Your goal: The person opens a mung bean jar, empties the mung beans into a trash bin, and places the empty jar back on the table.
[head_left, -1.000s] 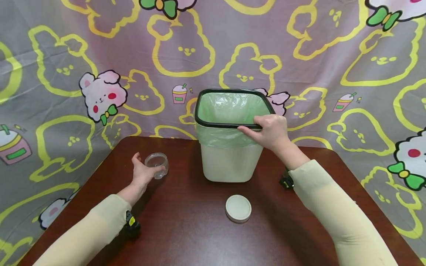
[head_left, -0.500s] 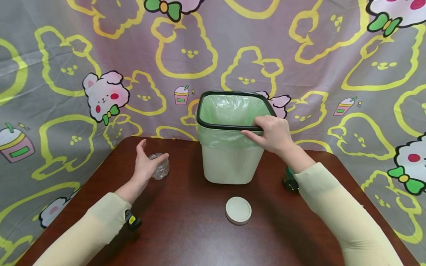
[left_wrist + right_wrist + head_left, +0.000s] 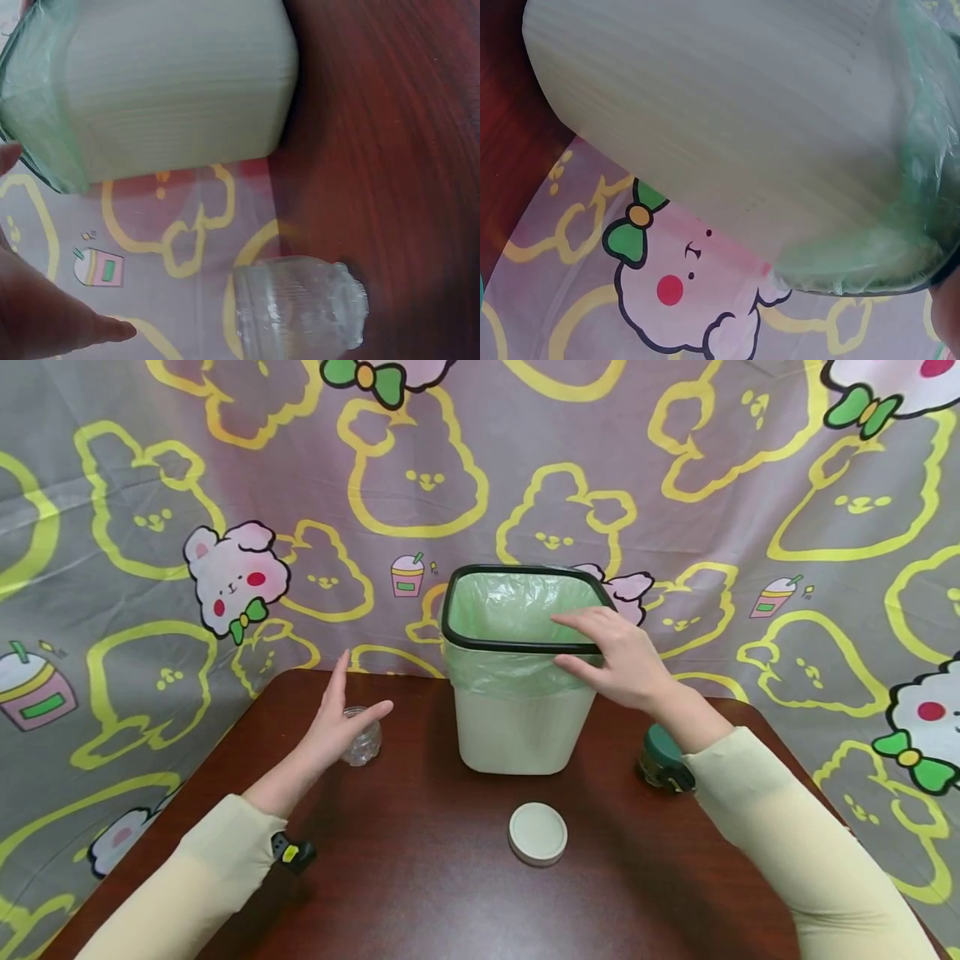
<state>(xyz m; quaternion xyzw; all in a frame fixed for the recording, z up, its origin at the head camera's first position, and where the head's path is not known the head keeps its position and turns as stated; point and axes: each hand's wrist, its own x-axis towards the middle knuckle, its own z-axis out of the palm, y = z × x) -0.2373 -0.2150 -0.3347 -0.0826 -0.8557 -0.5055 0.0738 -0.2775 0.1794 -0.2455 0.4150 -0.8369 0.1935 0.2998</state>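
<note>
A cream trash can (image 3: 517, 735) stands upright at the table's middle back, lined with a green plastic bag (image 3: 510, 672) folded over under its black rim (image 3: 517, 647). My right hand (image 3: 630, 664) hovers at the rim's front right corner, fingers extended above it and thumb in front; contact cannot be told. To the left, my left hand (image 3: 330, 727) has its fingers and thumb spread and holds nothing. Just behind it sits a clear, lidless jar (image 3: 365, 747), partly hidden in the head view. The left wrist view shows the jar (image 3: 300, 309) apart from the fingers.
A round cream lid (image 3: 537, 832) lies on the dark wooden table (image 3: 435, 877) in front of the can. A green-topped jar (image 3: 660, 752) stands at the right, partly behind the right wrist. A patterned cloth (image 3: 420, 452) hangs behind the table.
My left hand has let go of the clear jar, risen and spread its fingers. My right hand has loosened its grip on the rim and straightened its fingers. The can stays put.
</note>
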